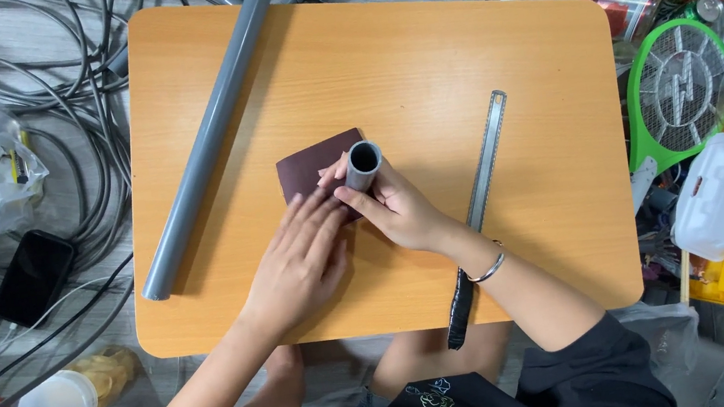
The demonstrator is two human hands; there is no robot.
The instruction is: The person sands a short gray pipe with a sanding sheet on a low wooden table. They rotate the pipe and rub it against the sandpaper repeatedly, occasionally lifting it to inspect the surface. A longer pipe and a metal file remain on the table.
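My left hand (298, 257) lies spread flat, pinning the brown sandpaper sheet (310, 165), while my right hand (397, 208) pinches the short grey pipe piece (364, 166), its end seemingly on the grit, so rubbing needs steady downward pressure.

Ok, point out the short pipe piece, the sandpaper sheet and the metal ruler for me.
short grey pipe piece (363, 166): head view, on its side wall just below the open end.
brown sandpaper sheet (307, 164): head view, on its bare upper left part.
metal ruler (487, 152): head view, on the middle of the blade.
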